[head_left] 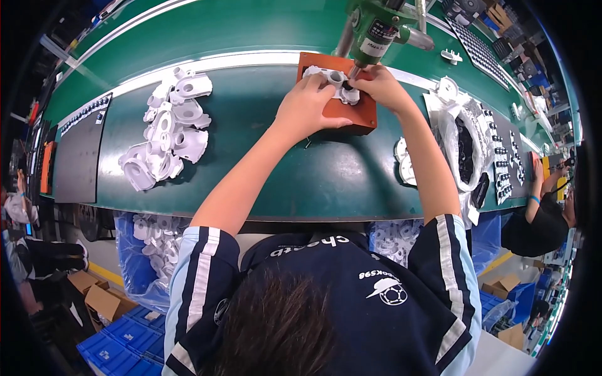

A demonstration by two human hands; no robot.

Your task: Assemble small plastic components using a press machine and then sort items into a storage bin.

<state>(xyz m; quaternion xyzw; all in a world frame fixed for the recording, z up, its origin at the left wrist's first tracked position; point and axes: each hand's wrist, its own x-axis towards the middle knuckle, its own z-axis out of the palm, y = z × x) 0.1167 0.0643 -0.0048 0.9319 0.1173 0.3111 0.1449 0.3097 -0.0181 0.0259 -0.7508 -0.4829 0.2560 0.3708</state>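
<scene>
A white moulded plastic part (336, 78) with round tubes lies on an orange fixture block (357, 119). My left hand (304, 109) holds the part's left side, its fingers bent over the edge and its thumb stretched along the front of the block. On the other side, my right hand (384, 89) has its thumb and fingertips pinched together at the part's right end. A small dark spot shows beside those fingertips; what they grip is too hidden to name. Right above them is the metal tip (357, 69) of a green press (375, 31).
White plastic parts (166, 128) are heaped on the green bench (251, 94) at left. Black trays (81, 150) with small dark pieces stand further left. At right are an open plastic bag (467, 144) and rows of black pieces (501, 163). Blue bins (135, 257) stand below the front edge.
</scene>
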